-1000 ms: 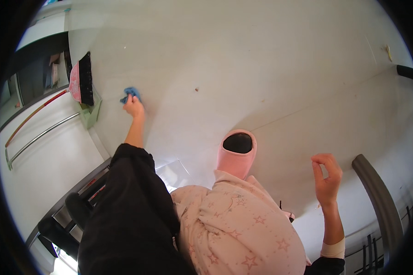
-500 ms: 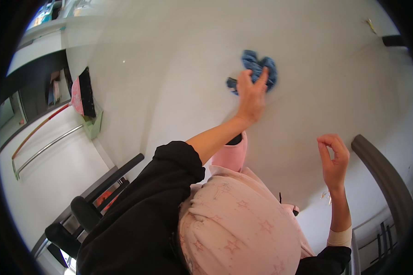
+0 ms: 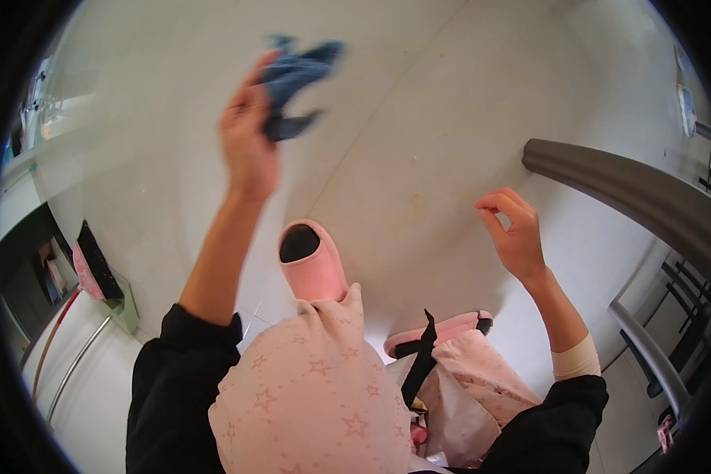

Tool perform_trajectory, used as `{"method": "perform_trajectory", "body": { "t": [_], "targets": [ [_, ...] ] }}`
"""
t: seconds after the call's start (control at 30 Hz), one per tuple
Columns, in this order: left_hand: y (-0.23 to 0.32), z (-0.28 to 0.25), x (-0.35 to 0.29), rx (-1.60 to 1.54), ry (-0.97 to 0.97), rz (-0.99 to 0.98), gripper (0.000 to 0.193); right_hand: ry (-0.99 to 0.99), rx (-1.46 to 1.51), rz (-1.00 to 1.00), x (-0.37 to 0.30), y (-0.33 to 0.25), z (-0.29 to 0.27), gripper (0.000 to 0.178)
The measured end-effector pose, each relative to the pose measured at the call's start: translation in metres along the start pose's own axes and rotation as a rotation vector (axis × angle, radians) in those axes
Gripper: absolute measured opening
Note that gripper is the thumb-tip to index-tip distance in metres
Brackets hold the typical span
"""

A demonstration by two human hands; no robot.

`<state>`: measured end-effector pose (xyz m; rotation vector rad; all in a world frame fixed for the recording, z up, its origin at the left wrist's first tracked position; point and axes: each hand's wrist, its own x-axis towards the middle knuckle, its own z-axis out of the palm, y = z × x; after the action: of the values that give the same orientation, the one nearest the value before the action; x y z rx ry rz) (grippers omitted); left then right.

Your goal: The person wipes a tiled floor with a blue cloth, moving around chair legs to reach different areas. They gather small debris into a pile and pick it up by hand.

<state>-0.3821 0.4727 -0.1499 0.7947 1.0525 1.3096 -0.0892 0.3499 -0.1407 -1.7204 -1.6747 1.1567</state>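
My left hand [image 3: 247, 142] is raised above the pale floor [image 3: 419, 118] and grips a crumpled blue cloth [image 3: 294, 79] that hangs from its fingers. My right hand [image 3: 515, 233] hovers at the right with its fingers loosely curled and nothing in it. Both forearms come out of black sleeves. Below them are my pink star-patterned trousers [image 3: 316, 395] and a pink slipper [image 3: 312, 265] on one foot.
A grey chair armrest [image 3: 624, 193] and metal frame [image 3: 648, 347] stand at the right. A second pink slipper [image 3: 442, 328] shows under a black strap. At the left are a white cabinet with a rail [image 3: 71, 363] and a pink and black object [image 3: 95, 265].
My left hand has lifted the blue cloth off the floor and swung it from the far left across to the upper middle. The view has tilted; my right hand stayed raised.
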Motion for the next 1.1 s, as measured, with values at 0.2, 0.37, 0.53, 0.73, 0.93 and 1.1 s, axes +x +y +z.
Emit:
{"method": "perform_trajectory", "body": {
  "t": [0.2, 0.37, 0.53, 0.73, 0.93, 1.1],
  "targets": [
    [0.042, -0.203, -0.037, 0.464, 0.771, 0.073, 0.037, -0.131, -0.071, -0.056, 0.006, 0.001, 0.011, 0.004],
    [0.021, -0.38, -0.13, 1.017, 1.333, -0.346, 0.043, -0.132, -0.02, 0.048, 0.011, 0.001, 0.016, 0.003],
    [-0.013, -0.343, -0.11, 1.342, 1.588, -0.712, 0.032, -0.187, -0.051, 0.115, 0.015, -0.007, 0.028, 0.003],
    [-0.017, -0.326, -0.019, 1.708, 0.914, -0.019, 0.037, -0.182, -0.021, 0.019, 0.026, -0.01, 0.031, 0.006],
    [-0.071, -0.134, 0.049, 1.567, 0.403, 0.36, 0.048, -0.131, -0.085, -0.031, 0.042, -0.019, 0.018, 0.004],
    [-0.107, -0.014, 0.017, 1.459, -0.194, 0.395, 0.052, -0.044, -0.082, -0.042, 0.049, -0.029, 0.007, 0.005]
  ]
}}
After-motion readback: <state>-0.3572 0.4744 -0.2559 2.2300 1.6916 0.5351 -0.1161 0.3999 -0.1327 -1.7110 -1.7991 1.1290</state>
